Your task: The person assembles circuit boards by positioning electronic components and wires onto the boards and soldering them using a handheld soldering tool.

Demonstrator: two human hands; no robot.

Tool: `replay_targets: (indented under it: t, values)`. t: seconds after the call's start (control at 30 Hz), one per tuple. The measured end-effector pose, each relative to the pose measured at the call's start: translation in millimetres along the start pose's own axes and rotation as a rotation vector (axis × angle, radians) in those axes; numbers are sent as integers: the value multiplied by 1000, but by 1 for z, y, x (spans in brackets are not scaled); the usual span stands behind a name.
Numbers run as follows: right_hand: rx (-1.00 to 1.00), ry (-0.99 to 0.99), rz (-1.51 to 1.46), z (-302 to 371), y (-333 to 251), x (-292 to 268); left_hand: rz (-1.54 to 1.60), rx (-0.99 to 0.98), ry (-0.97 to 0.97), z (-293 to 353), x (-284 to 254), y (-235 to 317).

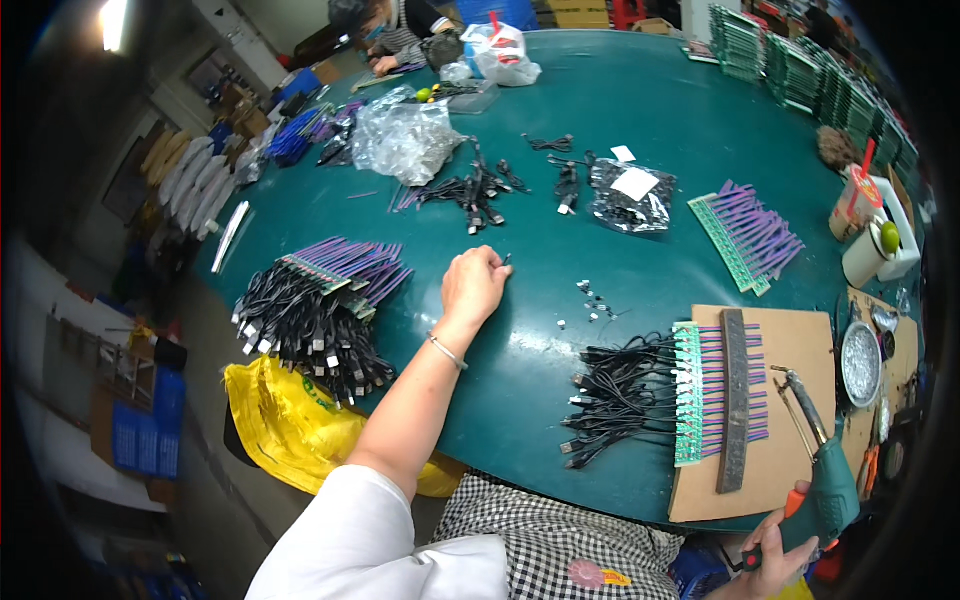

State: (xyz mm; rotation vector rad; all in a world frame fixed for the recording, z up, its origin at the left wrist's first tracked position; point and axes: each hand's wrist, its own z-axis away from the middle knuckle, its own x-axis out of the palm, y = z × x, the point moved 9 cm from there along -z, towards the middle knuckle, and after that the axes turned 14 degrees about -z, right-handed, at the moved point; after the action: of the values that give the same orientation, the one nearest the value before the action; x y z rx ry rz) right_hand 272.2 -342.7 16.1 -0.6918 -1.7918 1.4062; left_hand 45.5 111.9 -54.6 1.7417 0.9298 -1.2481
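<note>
My left hand (473,287) reaches out over the middle of the green table (590,100), fingers closed. At its fingertips shows a small dark bit, too small to name. My right hand (768,556), at the lower right, grips a green and orange soldering gun (828,490). Its metal tip points up and left, over the brown board (800,345). On that board lies a strip of green circuit boards (689,400) with purple wires, crossed by a dark bar (733,400). Black USB cables (620,395) run from the strip to the left. Small white pieces (592,298) lie scattered right of my left hand.
A pile of black cables with circuit boards (320,320) sits at the left edge, above a yellow bag (290,420). Another wired strip (740,240) lies at the right. Farther back are clear plastic bags (405,138) and loose cables (475,195). Another person (400,30) works across the table.
</note>
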Motion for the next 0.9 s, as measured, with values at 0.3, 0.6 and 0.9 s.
replay_targets:
  t: [0.3,0.6,0.9]
  values:
    - [64,139,-183,14,44,3,764,179,-387,90,-46,123]
    - [189,-27,-386,2,66,65,777,506,-567,186,-55,210]
    - [220,-119,-225,6,71,59,667,764,-604,206,-57,231]
